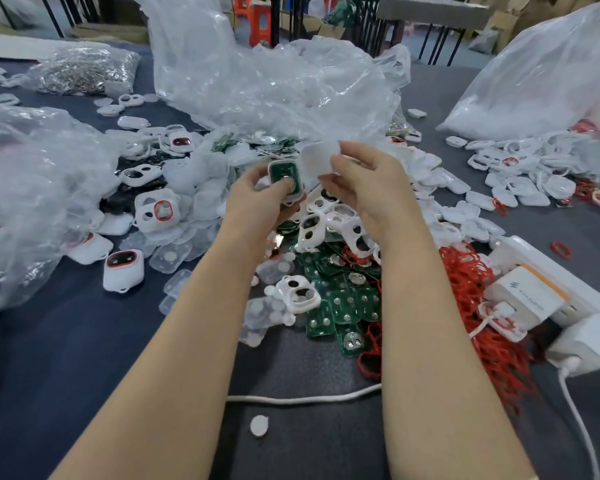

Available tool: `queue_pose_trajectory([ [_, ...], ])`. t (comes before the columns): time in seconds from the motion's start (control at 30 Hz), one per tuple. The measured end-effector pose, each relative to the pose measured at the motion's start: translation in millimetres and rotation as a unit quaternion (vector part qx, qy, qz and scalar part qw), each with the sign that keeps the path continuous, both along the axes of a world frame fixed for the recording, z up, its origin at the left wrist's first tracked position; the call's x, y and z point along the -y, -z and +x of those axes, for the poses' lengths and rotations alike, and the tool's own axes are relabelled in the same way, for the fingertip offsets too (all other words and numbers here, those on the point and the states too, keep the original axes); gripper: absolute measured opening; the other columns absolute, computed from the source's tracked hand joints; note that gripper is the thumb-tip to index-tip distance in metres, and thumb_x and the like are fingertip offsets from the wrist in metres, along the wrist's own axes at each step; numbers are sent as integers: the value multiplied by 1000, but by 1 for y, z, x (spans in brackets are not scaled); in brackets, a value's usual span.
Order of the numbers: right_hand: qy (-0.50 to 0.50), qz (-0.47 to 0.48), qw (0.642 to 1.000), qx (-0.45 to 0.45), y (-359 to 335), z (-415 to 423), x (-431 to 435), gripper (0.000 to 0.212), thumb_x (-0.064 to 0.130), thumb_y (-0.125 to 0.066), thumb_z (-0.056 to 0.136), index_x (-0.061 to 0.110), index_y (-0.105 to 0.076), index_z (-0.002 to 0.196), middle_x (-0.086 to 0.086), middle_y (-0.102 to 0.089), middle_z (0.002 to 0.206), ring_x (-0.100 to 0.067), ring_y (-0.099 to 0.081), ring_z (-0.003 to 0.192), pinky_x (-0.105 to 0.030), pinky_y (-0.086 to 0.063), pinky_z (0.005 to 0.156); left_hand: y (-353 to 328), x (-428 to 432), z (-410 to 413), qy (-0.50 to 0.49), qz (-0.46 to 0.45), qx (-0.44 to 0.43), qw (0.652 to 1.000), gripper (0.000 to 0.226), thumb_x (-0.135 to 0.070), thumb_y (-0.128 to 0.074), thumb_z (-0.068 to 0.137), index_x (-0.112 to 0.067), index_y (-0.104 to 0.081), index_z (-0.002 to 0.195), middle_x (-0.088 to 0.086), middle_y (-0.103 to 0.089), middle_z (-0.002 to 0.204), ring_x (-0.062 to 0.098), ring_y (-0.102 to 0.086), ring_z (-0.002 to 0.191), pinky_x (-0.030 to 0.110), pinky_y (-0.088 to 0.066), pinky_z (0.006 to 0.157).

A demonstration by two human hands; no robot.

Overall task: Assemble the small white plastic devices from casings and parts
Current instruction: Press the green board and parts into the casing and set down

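Left hand [257,192] grips a board-filled casing [285,176]; right hand [364,181] pinches a cover [317,157].

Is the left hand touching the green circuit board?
Touching: head view shows the left hand's thumb lying on the green circuit board seated in its white plastic casing.

Head cam, fwd-down, near table [84,358]
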State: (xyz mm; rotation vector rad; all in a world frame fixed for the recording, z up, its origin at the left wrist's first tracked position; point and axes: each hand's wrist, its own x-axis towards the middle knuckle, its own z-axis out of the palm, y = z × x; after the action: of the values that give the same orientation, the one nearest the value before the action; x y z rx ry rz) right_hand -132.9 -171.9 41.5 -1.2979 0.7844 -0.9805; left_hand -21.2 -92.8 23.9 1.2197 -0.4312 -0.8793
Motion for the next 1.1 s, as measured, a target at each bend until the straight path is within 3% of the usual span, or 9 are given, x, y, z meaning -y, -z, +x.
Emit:
queue_pose_trajectory([
  [0.1, -17, 13, 1000, 13, 9, 13, -21, 22, 2, -57, 93, 22, -61, 87, -3, -64, 84, -14, -68, 65, -20, -56, 63, 8, -18, 10, -11, 8, 13, 1000, 26, 2, -57, 92, -5, -55, 116, 24, -60, 118, 23, -69, 83, 21, -58, 64],
  [0.3, -24, 38, 998, 39, 30, 33, -37, 14, -1, -53, 94, 10, -56, 102, -8, -65, 90, -11, -69, 66, -18, -54, 62, 23, -32, 23, -27, 24, 20, 999, 33, -4, -53, 95, -2, -49, 128, 21, -60, 119, 19, -68, 83, 21, -59, 66],
  [0.47, -50, 39, 996, 58, 36, 37, -41, 26, -7, -49, 94, 10, -57, 111, -11, -66, 93, -13, -70, 73, -19, -55, 67, 28, -31, 28, -11, 27, 27, 999, 28, -7, -51, 96, -4, -53, 123, 20, -62, 120, 27, -68, 100, 23, -57, 69],
  [0.57, -38, 43, 997, 52, 38, 39, -45, 20, -4, -51, 94, 6, -57, 110, -16, -64, 103, -16, -71, 74, -20, -57, 67, 30, -32, 28, -21, 23, 27, 999, 22, -7, -52, 95, -7, -54, 117, 16, -63, 114, 19, -69, 86, 22, -56, 65],
  [0.67, -6, 34, 999, 22, 40, 42, -49, 4, 6, -53, 96, 9, -56, 97, -10, -63, 92, -17, -71, 68, -21, -57, 61, 31, -32, 30, -28, 27, 28, 999, 23, -7, -52, 95, -10, -54, 117, 14, -64, 111, 15, -66, 80, 20, -56, 62],
  [0.77, 34, 39, 999, 14, 41, 43, -45, 9, 9, -53, 96, 13, -54, 88, -7, -62, 90, -15, -67, 71, -21, -57, 63, 31, -32, 28, -29, 20, 9, 999, 15, -5, -51, 95, -14, -53, 106, 15, -65, 108, 16, -69, 79, 21, -57, 63],
  [0.87, 35, 75, 996, 22, 40, 40, -41, 7, 4, -56, 94, 11, -58, 93, -6, -61, 93, -10, -61, 73, -15, -52, 62, 30, -32, 26, -34, 14, -2, 999, 14, -5, -50, 97, -18, -51, 101, 14, -65, 107, 18, -71, 80, 25, -58, 71],
  [1.1, -36, 211, 968, 129, 31, 35, -48, 18, -10, -49, 91, 3, -61, 96, -12, -65, 81, -12, -68, 56, -16, -54, 55, 30, -32, 25, -33, 0, -33, 999, 14, -3, -46, 97, -12, -50, 108, 16, -65, 106, 16, -70, 73, 24, -57, 69],
])
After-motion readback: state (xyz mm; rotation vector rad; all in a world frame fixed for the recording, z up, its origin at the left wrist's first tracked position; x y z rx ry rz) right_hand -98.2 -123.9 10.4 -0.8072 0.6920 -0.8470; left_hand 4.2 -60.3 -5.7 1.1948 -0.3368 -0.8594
